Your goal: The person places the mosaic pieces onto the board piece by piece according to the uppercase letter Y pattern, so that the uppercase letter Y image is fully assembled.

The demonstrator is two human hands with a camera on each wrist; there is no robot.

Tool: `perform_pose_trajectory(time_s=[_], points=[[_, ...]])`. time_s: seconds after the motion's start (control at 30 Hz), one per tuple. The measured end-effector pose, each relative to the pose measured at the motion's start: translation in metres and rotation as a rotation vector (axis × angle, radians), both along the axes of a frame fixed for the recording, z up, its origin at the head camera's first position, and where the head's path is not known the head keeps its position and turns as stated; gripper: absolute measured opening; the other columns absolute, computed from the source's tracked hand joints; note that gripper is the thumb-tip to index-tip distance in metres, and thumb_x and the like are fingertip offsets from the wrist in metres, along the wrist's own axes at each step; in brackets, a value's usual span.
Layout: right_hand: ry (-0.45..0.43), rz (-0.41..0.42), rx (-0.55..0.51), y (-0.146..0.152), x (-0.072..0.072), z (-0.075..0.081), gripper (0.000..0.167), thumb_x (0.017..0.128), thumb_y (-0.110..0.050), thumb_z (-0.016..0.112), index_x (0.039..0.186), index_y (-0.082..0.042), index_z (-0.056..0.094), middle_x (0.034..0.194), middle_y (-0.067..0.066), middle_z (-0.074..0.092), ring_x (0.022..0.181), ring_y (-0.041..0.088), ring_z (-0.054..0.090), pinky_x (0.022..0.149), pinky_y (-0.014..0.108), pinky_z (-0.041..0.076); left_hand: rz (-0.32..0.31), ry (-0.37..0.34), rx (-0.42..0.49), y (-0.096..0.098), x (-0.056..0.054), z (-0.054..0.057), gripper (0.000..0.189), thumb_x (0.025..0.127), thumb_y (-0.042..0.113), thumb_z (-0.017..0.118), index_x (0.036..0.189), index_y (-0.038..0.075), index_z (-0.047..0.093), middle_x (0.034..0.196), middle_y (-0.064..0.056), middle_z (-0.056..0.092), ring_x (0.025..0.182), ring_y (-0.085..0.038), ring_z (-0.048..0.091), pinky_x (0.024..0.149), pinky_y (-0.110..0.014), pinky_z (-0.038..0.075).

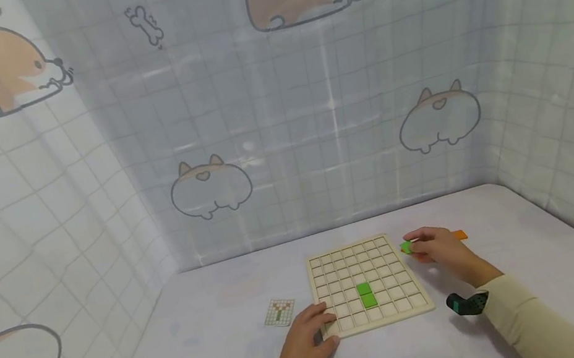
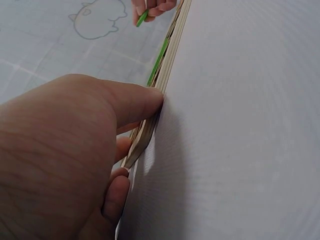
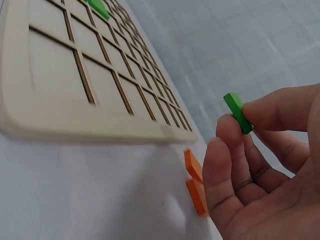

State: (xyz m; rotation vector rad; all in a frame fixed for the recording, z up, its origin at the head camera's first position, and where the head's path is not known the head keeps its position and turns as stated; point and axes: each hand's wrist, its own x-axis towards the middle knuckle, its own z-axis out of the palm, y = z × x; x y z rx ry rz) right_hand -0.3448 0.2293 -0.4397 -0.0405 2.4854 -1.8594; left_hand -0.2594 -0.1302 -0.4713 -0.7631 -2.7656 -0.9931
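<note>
1. Firstly, one green tile [image 3: 238, 112]: raised off the table, just off the far part of the board's right side; seen nearly edge-on at the right wrist.
2. Right hand [image 1: 439, 252]: thumb and fingertips drawn narrow, pinching that tile; remaining fingers loosely bent.
3. Orange pieces [image 3: 196, 195], two visible from the right wrist: on the table below the right hand, close beside the board.
4. Grid board [image 1: 388, 282], pale wood, square cells, rounded corners: flat on the table.
5. Green squares, two: a farther one [image 1: 364, 288] and a nearer one [image 1: 369, 300], seated in neighbouring cells of a single column.
6. Left hand [image 1: 307, 341]: gripping the board's near left corner, thumb against the near edge, fingers curved about the left side.
7. Small card [image 1: 280, 312], printed with a grid and an orange-and-green figure: left of the board, near the left hand.
8. Dark wrist device [image 1: 467, 304]: at the right wrist, beside a pale sleeve [image 1: 534, 315].
9. Table [image 1: 218, 315]: whitish covering.
10. Hangings [image 1: 285, 98]: checked, with cartoon dogs and bones.
</note>
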Motion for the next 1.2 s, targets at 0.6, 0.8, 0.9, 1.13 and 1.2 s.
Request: perform_pose_trajectory(time_s=[0.6, 0.8, 0.9, 1.13, 1.2], points=[[0.012, 0.008, -0.065, -0.041, -0.005, -0.012, 0.037, 0.092, -0.011, 0.065, 0.127, 0.001, 0.062, 0.103, 0.012, 0.064, 0.083, 0.021, 0.062, 0.073, 0.031, 0.055, -0.009, 0.008, 0.007, -0.001, -0.002, 0.000, 0.032, 0.090, 0.026, 0.069, 0.121, 0.017, 0.071, 0.143, -0.005, 0.054, 0.137, -0.032, 0.043, 0.112, -0.057, 0.034], [0.015, 0.041, -0.101, -0.055, -0.006, -0.013, 0.036, 0.091, -0.008, 0.067, 0.126, 0.001, 0.063, 0.108, 0.013, 0.065, 0.089, 0.021, 0.066, 0.078, 0.033, 0.059, -0.006, -0.006, 0.004, -0.001, -0.002, 0.000, 0.033, 0.090, 0.027, 0.070, 0.121, 0.018, 0.071, 0.143, -0.004, 0.054, 0.137, -0.032, 0.043, 0.112, -0.057, 0.034], [0.024, 0.064, -0.099, -0.062, -0.006, -0.012, 0.038, 0.091, -0.008, 0.066, 0.127, 0.002, 0.062, 0.106, 0.013, 0.066, 0.088, 0.022, 0.067, 0.078, 0.034, 0.059, -0.007, -0.008, 0.008, -0.002, -0.002, 0.001, 0.033, 0.090, 0.027, 0.070, 0.121, 0.017, 0.070, 0.144, -0.005, 0.054, 0.137, -0.033, 0.043, 0.111, -0.058, 0.034], [0.061, 0.115, -0.072, -0.071, -0.003, -0.012, 0.038, 0.091, -0.007, 0.065, 0.128, 0.003, 0.061, 0.099, 0.010, 0.066, 0.085, 0.023, 0.065, 0.077, 0.035, 0.058, -0.009, -0.020, -0.003, -0.001, -0.002, 0.001, 0.032, 0.091, 0.028, 0.070, 0.121, 0.018, 0.070, 0.144, -0.004, 0.054, 0.137, -0.033, 0.043, 0.112, -0.058, 0.034], [0.076, 0.116, -0.066, -0.072, -0.002, -0.013, 0.038, 0.091, -0.007, 0.065, 0.127, 0.003, 0.061, 0.098, 0.010, 0.065, 0.084, 0.023, 0.064, 0.077, 0.035, 0.057, -0.007, -0.021, -0.008, -0.001, -0.003, 0.001, 0.032, 0.091, 0.029, 0.070, 0.122, 0.019, 0.070, 0.144, -0.004, 0.054, 0.137, -0.032, 0.043, 0.112, -0.057, 0.033]])
